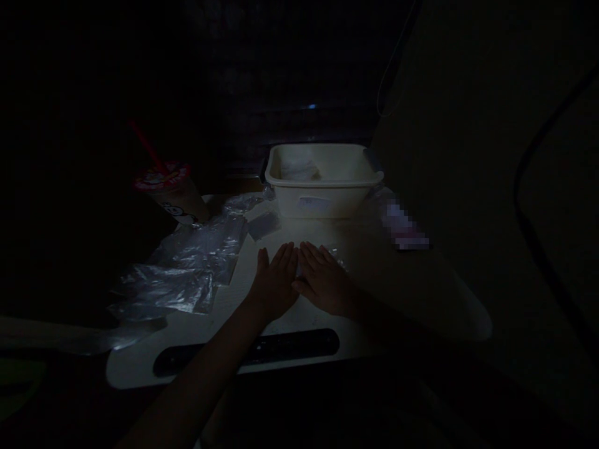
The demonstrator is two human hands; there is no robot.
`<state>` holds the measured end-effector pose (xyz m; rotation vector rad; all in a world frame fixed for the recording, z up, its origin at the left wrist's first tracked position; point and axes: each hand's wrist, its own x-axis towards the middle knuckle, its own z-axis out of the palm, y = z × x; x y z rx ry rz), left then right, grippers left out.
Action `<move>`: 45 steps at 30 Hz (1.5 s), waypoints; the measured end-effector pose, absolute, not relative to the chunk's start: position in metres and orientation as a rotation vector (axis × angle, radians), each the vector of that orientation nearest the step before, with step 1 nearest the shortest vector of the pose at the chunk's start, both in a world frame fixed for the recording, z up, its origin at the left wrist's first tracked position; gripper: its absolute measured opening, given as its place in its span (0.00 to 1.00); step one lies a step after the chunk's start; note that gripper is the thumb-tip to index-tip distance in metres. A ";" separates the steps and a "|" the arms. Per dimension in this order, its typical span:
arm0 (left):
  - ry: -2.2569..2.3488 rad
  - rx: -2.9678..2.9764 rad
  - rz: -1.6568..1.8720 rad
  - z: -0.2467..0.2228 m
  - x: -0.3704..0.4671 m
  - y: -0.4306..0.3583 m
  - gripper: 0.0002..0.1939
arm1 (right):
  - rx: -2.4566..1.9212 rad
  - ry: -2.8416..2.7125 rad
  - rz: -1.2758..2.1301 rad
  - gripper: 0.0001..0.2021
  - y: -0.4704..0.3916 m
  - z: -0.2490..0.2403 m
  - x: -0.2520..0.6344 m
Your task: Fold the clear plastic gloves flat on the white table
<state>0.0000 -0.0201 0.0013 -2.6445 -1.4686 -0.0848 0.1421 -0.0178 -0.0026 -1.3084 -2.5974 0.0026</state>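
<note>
In the middle of a white table (234,312), my left hand (276,280) lies flat, palm down, with its thumb held apart. Right beside it my right hand (327,280) is also flat, fingers stretched forward. A clear plastic bag (337,254) peeks out past the right hand's fingers; most of it is hidden under the hands. To the left lies a spread of several clear plastic bags (187,274). A small flat grey packet (263,225) rests between them and a cream plastic bin (322,202), which holds some pale, translucent material (299,169).
A drink cup (175,202) with a red lid and straw stands at the back left. Toward the right edge is a blurred-out flat item (405,227). A dark slot (299,347) runs along the table's near edge. A black cable (519,187) hangs at right. The scene is very dark.
</note>
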 end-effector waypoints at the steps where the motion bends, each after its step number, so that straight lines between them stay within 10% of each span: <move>1: -1.465 -2.641 -0.089 0.002 0.000 -0.020 0.26 | -1.309 -2.599 0.004 0.31 -0.018 -0.003 0.142; 45: -1.480 -2.574 -0.107 0.003 0.004 -0.022 0.26 | -1.516 -2.519 -0.143 0.33 -0.012 -0.007 0.174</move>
